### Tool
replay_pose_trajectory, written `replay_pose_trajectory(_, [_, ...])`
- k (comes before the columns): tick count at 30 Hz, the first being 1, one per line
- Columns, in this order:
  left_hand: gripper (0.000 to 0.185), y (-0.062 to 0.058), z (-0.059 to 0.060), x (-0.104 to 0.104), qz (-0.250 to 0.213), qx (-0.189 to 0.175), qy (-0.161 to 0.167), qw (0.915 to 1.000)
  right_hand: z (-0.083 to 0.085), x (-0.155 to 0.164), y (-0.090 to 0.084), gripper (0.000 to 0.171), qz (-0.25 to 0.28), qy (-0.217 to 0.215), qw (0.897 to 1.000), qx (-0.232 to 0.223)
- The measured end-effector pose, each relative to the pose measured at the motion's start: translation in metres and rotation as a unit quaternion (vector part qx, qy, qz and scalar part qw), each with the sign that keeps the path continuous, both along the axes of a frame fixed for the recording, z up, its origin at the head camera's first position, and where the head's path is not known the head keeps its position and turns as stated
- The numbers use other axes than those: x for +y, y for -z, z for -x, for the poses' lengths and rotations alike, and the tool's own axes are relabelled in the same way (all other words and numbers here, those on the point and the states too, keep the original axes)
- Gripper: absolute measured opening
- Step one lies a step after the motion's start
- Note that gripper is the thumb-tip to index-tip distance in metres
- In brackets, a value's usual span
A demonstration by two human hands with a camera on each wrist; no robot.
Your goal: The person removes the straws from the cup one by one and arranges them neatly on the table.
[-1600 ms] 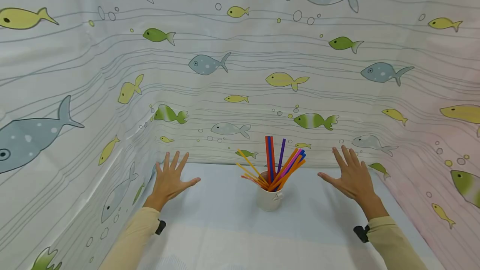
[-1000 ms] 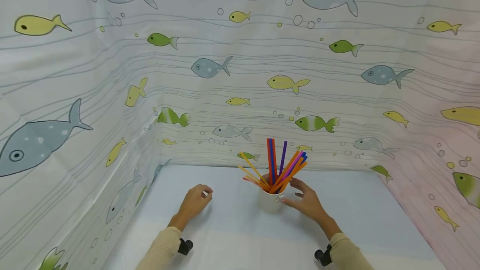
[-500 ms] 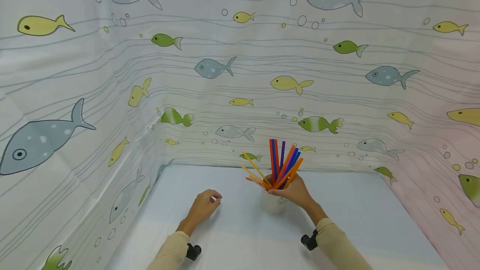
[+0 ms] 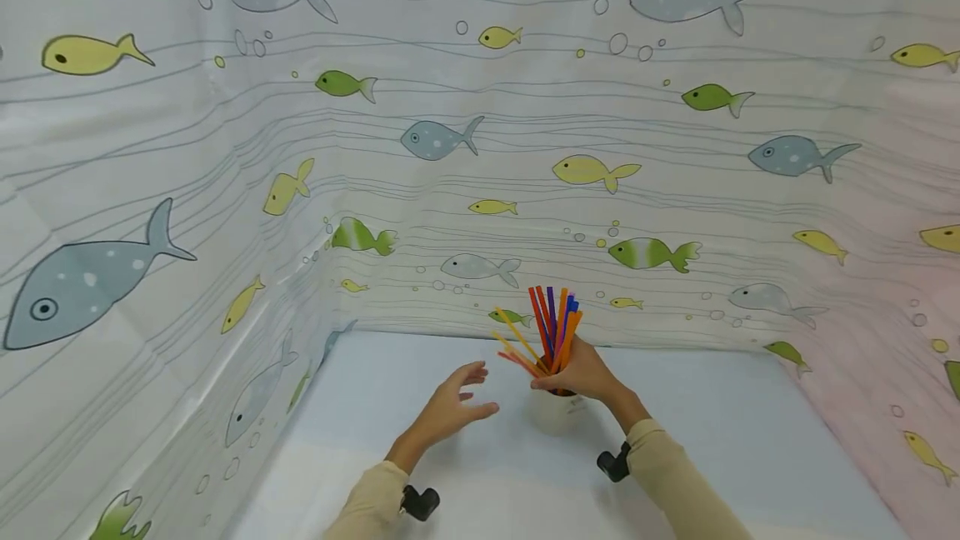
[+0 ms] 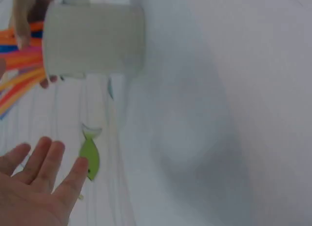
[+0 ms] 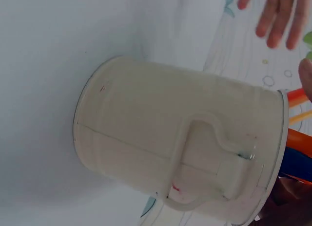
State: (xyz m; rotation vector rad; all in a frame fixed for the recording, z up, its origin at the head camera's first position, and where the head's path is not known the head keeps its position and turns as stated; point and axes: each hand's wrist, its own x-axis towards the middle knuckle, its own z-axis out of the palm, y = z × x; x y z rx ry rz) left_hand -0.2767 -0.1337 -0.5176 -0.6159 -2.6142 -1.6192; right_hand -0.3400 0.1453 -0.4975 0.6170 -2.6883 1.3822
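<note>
Off-white cup [image 4: 553, 417] with a side handle [image 6: 175, 158] stands upright on the table, holding a bundle of long thin coloured sticks [image 4: 553, 319] in orange, red, blue, purple and pink. At the cup's mouth my right hand [image 4: 588, 369] grips the bundle, thumb in front and fingers mostly hidden behind. Several thin yellow and orange sticks [image 4: 517, 350] lean out to the left of this hand. My left hand [image 4: 448, 408] hovers left of the cup, fingers spread and holding nothing. Its palm and fingertips [image 5: 75, 179] show below the cup in the left wrist view.
A white table [image 4: 390, 357] spreads around the cup. Fish-print sheeting [image 4: 420, 190] rises as walls at the back, left and right. Each wrist wears a small black camera, such as the left wrist camera [image 4: 420, 503].
My right hand has come in from the right, first beside the cup, then closing round the sticks, which now stand closer together. My left hand has moved right towards the cup and spread its fingers.
</note>
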Motion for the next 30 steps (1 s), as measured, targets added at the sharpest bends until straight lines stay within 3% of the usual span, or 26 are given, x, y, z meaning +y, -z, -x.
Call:
replay_pose_trajectory(2, [0.088,-0.014,0.001,0.022,-0.021,-0.023,0.008,0.9995,0.001,-0.001,-0.001,0.085,-0.016,-0.009,1.000,0.012])
replay_pose_trajectory(5, [0.101,-0.031,0.008,0.051,-0.042,-0.026,0.005,0.9988,0.001,-0.005,-0.001,0.087,-0.031,-0.003,0.999,0.030])
replay_pose_trajectory(8, [0.105,-0.034,0.023,0.071,-0.050,-0.001,-0.001,0.9987,-0.001,-0.009,0.000,0.084,-0.037,0.015,0.998,0.039])
replay_pose_trajectory(11, [0.105,-0.037,0.033,0.085,-0.050,0.017,-0.013,0.9985,-0.002,-0.010,0.004,0.068,-0.033,0.018,0.998,0.052])
replay_pose_trajectory(14, [0.091,-0.041,0.040,0.096,-0.057,0.004,-0.038,0.9976,-0.002,-0.011,0.009,0.048,-0.028,0.009,0.997,0.065])
replay_pose_trajectory(17, [0.072,-0.047,0.047,0.106,-0.101,-0.021,-0.049,0.9934,-0.004,-0.011,0.010,0.037,-0.029,0.012,0.997,0.069])
replay_pose_trajectory(21, [0.063,-0.054,0.054,0.119,-0.135,-0.045,-0.066,0.9877,-0.007,-0.012,0.008,0.040,-0.027,0.022,0.998,0.061])
replay_pose_trajectory(27, [0.045,-0.068,0.057,0.134,-0.173,-0.015,-0.052,0.9834,-0.012,-0.012,-0.001,0.051,0.015,0.012,0.997,0.076])
replay_pose_trajectory(30, [0.035,-0.067,0.059,0.136,-0.174,-0.011,-0.049,0.9836,-0.016,-0.008,-0.001,0.054,0.013,0.020,0.997,0.074])
